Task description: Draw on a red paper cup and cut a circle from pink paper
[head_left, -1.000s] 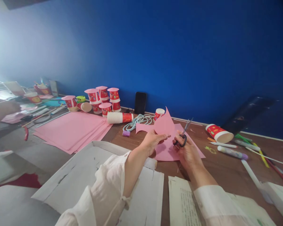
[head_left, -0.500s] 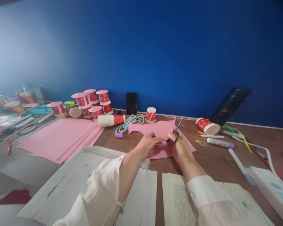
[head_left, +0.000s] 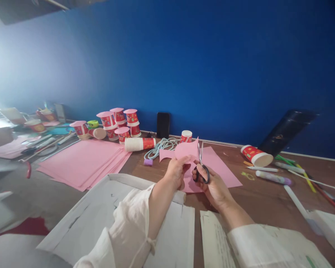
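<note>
My left hand [head_left: 177, 172] pinches a curved piece of pink paper [head_left: 184, 150] and holds it up above the brown table. My right hand [head_left: 213, 184] grips black-handled scissors [head_left: 201, 166] with its fingers through the loops. The blades point upward at the paper's right edge. Under both hands lies a flat pink sheet [head_left: 217, 167]. Both arms wear white sleeves.
A stack of pink sheets [head_left: 83, 160] lies to the left, with red paper cups [head_left: 120, 123] behind it. A lying cup stack [head_left: 139, 144], a coiled cable [head_left: 160, 145] and a black phone [head_left: 163, 125] stand near the blue wall. Pens and a glue stick [head_left: 273, 178] lie to the right. White cardboard [head_left: 100, 216] is in front.
My right hand has swung the scissors from leaning right to nearly upright, closer to my left hand. The pink piece has been turned in my left hand.
</note>
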A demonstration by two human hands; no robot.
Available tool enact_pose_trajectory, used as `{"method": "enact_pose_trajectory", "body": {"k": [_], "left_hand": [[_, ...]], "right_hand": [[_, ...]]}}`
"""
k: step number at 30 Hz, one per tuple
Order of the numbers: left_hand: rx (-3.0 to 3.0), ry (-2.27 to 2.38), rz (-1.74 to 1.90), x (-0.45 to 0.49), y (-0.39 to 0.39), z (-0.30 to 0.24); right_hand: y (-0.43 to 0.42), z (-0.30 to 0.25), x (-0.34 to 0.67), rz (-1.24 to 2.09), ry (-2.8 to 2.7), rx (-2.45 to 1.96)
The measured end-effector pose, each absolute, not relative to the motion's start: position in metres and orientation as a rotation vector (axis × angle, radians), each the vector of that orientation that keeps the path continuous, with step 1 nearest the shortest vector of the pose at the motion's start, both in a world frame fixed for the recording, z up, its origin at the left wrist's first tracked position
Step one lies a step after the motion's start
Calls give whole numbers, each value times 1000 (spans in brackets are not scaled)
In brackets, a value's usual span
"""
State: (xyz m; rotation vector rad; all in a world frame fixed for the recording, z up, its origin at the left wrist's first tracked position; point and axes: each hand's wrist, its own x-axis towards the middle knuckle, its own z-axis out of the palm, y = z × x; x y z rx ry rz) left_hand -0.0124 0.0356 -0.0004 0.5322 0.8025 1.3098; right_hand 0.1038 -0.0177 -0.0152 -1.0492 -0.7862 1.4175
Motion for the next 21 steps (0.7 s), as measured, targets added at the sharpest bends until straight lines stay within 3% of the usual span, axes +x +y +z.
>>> {"method": "enact_pose_trajectory", "body": {"k": [21], "left_hand": [[627,620,1312,-23,39,4]], "right_hand": [[-19,-18,108,1301,-1040,-1182]]}}
